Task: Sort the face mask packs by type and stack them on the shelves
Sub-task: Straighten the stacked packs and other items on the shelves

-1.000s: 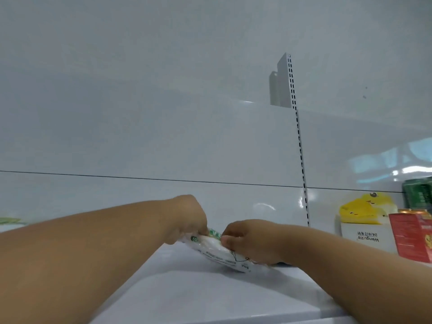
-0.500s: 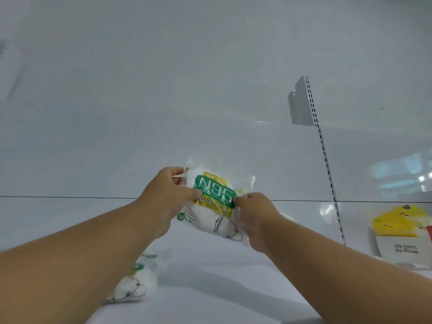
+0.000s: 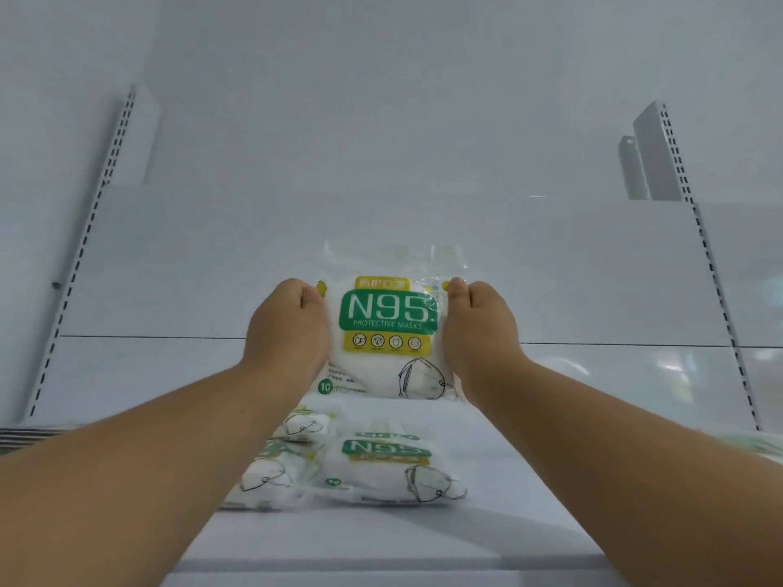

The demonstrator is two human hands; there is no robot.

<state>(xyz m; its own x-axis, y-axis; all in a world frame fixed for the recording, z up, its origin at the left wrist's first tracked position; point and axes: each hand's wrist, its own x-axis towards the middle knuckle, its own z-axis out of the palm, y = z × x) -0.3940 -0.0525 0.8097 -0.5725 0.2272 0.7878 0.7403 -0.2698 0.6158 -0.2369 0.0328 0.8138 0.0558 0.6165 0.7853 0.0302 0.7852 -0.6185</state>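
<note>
A clear pack of white N95 masks [image 3: 387,332] with a green and yellow label stands upright against the shelf's back panel. My left hand [image 3: 288,328] grips its left edge and my right hand [image 3: 478,328] grips its right edge. In front of it another N95 pack [image 3: 390,468] lies flat on the white shelf [image 3: 529,502]. A third N95 pack [image 3: 271,476] lies to its left, partly hidden by my left forearm.
White back panels rise behind the shelf, with slotted uprights at the left [image 3: 76,264] and right [image 3: 712,264]. A grey bracket [image 3: 648,158] sticks out at the upper right. The shelf's front edge runs along the bottom.
Both hands lifted the pack off the shelf, turned it upright so the label reads straight, and shifted their grips to its two side edges. The view swung left, showing the other packs.
</note>
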